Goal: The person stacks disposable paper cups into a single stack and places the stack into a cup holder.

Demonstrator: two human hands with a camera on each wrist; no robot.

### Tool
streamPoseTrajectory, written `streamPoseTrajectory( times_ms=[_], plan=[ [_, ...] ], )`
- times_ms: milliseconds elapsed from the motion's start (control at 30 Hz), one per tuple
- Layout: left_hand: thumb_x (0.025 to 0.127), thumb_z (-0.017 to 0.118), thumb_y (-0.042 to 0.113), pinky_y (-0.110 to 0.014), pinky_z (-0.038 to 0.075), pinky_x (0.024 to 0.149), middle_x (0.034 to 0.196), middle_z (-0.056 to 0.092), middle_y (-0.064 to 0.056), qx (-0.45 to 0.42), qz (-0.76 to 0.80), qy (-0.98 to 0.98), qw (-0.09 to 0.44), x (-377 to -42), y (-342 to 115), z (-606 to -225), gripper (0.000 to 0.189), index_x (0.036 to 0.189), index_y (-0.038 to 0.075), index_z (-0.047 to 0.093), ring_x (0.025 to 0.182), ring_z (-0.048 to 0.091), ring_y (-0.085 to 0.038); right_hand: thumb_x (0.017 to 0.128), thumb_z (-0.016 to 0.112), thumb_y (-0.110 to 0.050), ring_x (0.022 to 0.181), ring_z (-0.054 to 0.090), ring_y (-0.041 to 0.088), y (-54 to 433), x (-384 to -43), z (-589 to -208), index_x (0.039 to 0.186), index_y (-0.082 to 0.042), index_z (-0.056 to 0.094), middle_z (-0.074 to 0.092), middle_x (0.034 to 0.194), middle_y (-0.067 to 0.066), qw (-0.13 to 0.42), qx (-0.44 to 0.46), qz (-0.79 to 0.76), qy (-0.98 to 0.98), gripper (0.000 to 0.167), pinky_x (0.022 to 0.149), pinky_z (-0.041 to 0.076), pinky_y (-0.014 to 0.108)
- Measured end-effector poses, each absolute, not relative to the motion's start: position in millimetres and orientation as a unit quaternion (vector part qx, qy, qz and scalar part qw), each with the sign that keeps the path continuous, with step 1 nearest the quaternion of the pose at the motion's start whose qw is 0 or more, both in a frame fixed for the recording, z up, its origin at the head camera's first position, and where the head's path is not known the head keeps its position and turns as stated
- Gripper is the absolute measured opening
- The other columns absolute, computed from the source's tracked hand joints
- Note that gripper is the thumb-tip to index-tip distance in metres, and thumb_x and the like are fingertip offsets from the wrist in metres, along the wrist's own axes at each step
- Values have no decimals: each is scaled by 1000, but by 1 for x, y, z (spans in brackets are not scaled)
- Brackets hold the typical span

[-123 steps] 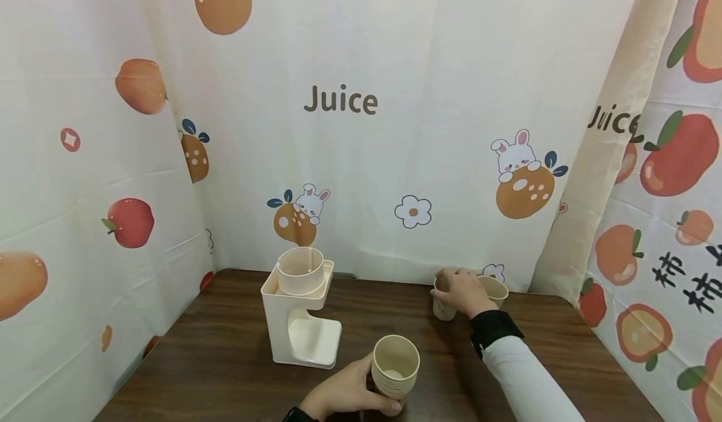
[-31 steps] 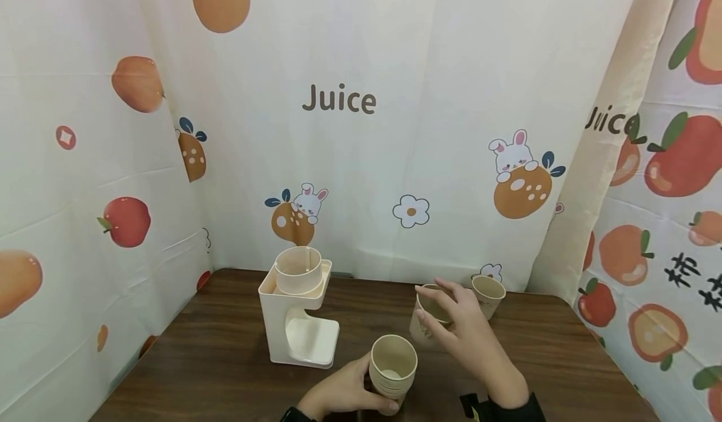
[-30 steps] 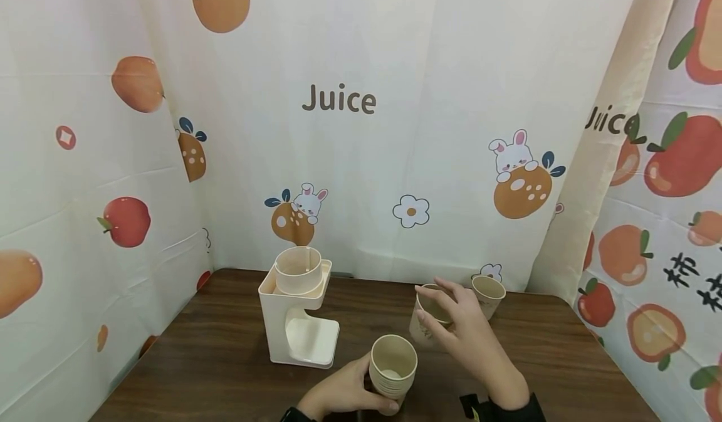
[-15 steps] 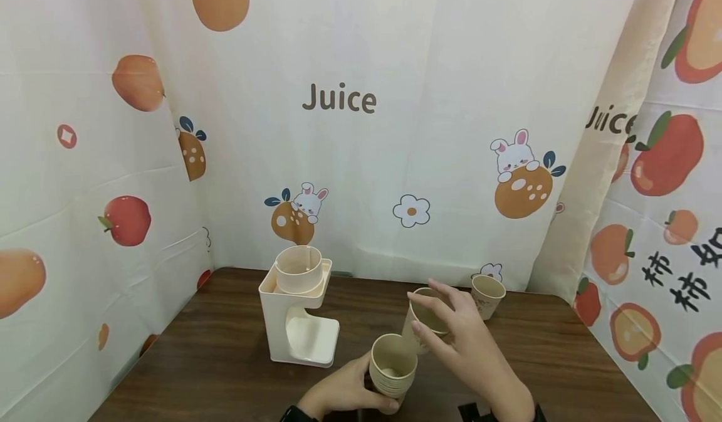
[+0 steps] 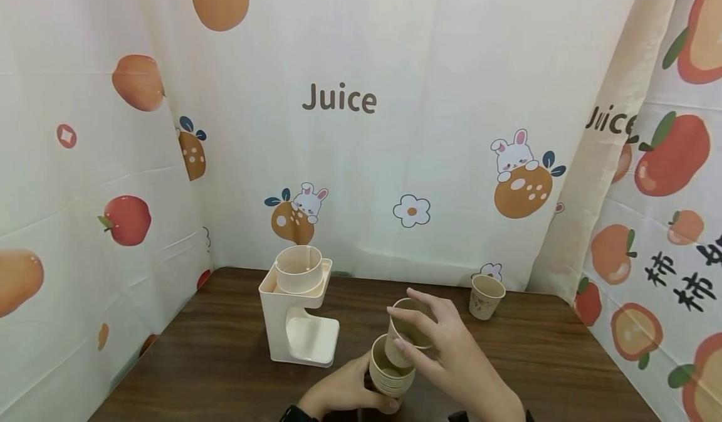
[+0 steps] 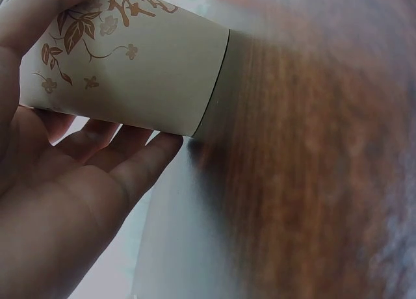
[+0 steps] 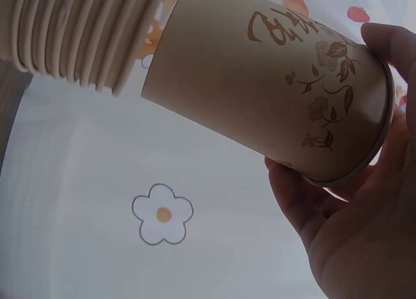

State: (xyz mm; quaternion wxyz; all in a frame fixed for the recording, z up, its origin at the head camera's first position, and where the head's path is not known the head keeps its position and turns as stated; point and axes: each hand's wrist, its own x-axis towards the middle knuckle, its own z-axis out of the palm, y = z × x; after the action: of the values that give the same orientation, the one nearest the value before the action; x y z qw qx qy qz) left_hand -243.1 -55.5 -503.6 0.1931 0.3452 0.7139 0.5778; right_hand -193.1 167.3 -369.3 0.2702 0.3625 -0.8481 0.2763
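In the head view, my left hand (image 5: 348,387) grips a stack of nested beige paper cups (image 5: 389,381) near the front of the table. In the left wrist view, its fingers curl round the bottom cup (image 6: 143,71), printed with brown flowers and base close to the wood. My right hand (image 5: 451,353) holds a single paper cup (image 5: 399,340) by its rim, tilted, its base overlapping the mouth of the stack in the head view. From the right wrist, a narrow gap shows between this flowered cup (image 7: 260,84) and the ridged rims of the stack (image 7: 78,32).
Another paper cup (image 5: 486,298) stands upright at the back right of the brown wooden table (image 5: 214,359). Left of centre stands a cream drip-stand-like appliance (image 5: 299,309) with a round container on top. Fruit-printed curtains (image 5: 361,158) enclose the back and sides.
My right hand has taken a paper cup from the back right and carried it left and nearer, to just over the stack. My left hand has stayed in place with the stack.
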Motion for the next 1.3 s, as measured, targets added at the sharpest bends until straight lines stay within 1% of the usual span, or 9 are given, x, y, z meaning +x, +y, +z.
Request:
streamPoseTrajectory(
  times_ms=[67, 233, 300, 400, 533, 733, 967, 1167, 1300],
  plan=[
    [84, 80, 25, -29, 47, 93, 124, 63, 9, 348, 574, 717, 189, -243, -56, -504, 66, 140, 28, 45, 112, 60, -10, 94, 73, -30, 131, 41, 26, 166, -194, -371, 135, -34, 61, 44, 149, 3, 272, 367, 272, -847, 42, 84, 54, 37],
    [85, 80, 25, -30, 46, 94, 126, 62, 9, 358, 571, 715, 184, -245, -56, -505, 68, 142, 29, 43, 113, 60, -10, 96, 71, -31, 131, 42, 27, 162, -194, -374, 135, -35, 60, 45, 148, 2, 265, 377, 271, -845, 41, 82, 56, 39],
    [85, 80, 25, -30, 46, 95, 127, 62, 9, 361, 571, 714, 183, -245, -56, -505, 70, 143, 30, 42, 114, 60, -11, 96, 71, -33, 132, 42, 25, 160, -194, -375, 135, -36, 60, 45, 147, 1, 268, 376, 260, -848, 41, 87, 53, 45],
    [86, 80, 26, -31, 45, 96, 127, 62, 8, 363, 573, 710, 186, -245, -56, -504, 71, 145, 30, 40, 115, 59, -12, 96, 70, -35, 132, 44, 25, 158, -194, -376, 135, -37, 59, 46, 147, 0, 267, 376, 252, -851, 41, 89, 52, 49],
    [86, 80, 26, -31, 45, 97, 127, 62, 7, 363, 576, 707, 190, -244, -57, -504, 72, 145, 30, 39, 114, 60, -12, 97, 69, -36, 131, 44, 25, 156, -194, -378, 136, -37, 59, 46, 146, -1, 261, 379, 248, -853, 41, 88, 52, 46],
    [85, 81, 25, -30, 45, 96, 124, 63, 7, 357, 575, 713, 184, -243, -57, -503, 71, 144, 30, 41, 112, 60, -12, 97, 69, -36, 132, 43, 26, 155, -195, -383, 135, -40, 59, 46, 146, 0, 231, 381, 271, -853, 40, 75, 54, 27],
    [86, 81, 27, -30, 47, 94, 125, 62, 7, 355, 580, 706, 196, -244, -57, -503, 74, 147, 27, 39, 112, 61, -12, 97, 67, -41, 132, 44, 23, 157, -196, -388, 134, -42, 59, 45, 146, -2, 200, 373, 274, -863, 38, 82, 54, 30],
    [86, 81, 28, -29, 47, 94, 124, 63, 7, 353, 580, 706, 202, -244, -58, -503, 75, 148, 24, 38, 111, 61, -11, 98, 67, -39, 131, 44, 25, 157, -198, -390, 134, -40, 60, 45, 145, 0, 164, 376, 305, -859, 38, 72, 55, 24],
    [86, 80, 29, -29, 47, 93, 123, 63, 8, 351, 576, 710, 201, -243, -57, -503, 75, 148, 24, 38, 110, 61, -11, 96, 68, -41, 129, 46, 24, 156, -200, -393, 135, -39, 59, 49, 141, 0, 177, 386, 271, -864, 40, 82, 55, 32]
  ],
)
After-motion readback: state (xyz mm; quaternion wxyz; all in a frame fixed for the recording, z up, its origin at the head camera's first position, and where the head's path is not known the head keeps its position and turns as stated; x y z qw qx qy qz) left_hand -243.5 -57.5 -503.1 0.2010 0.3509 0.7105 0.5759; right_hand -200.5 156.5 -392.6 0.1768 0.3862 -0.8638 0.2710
